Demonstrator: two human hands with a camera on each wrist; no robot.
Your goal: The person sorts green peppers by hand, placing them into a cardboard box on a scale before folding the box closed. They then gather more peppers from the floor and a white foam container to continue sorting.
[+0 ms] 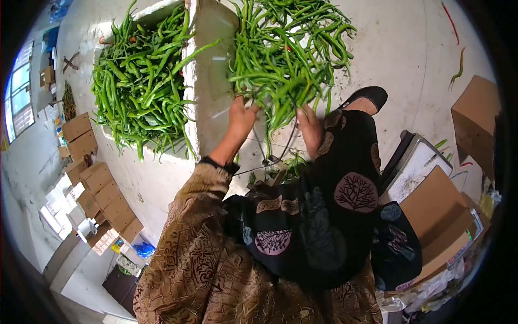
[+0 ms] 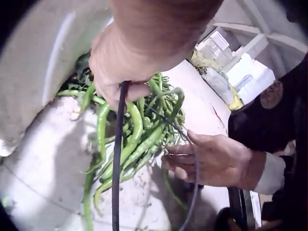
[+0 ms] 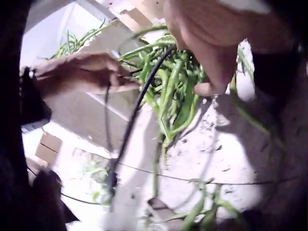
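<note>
A heap of long green chili peppers (image 1: pixel 291 59) lies on the pale floor beside a white foam box. My left hand (image 1: pixel 243 116) is at the heap's near left edge, close to the box wall. In the left wrist view its fingers curl among the peppers (image 2: pixel 134 130), and pepper ends stick out beneath them. On the other side of this bunch is my right hand (image 2: pixel 216 161), its fingers fairly straight and touching the peppers, thumb apart. In the right wrist view the back of this hand covers part of the bunch (image 3: pixel 173 91).
The foam box (image 1: pixel 213 65) is heaped with more green peppers (image 1: pixel 140 81). Dark cables (image 3: pixel 139 101) hang between the hands. A few loose peppers (image 3: pixel 197 211) lie nearer the body. Cardboard boxes (image 1: pixel 105 189) stand at left, and an open carton (image 1: pixel 437 216) is at right beside a white-topped scale (image 1: pixel 413 167).
</note>
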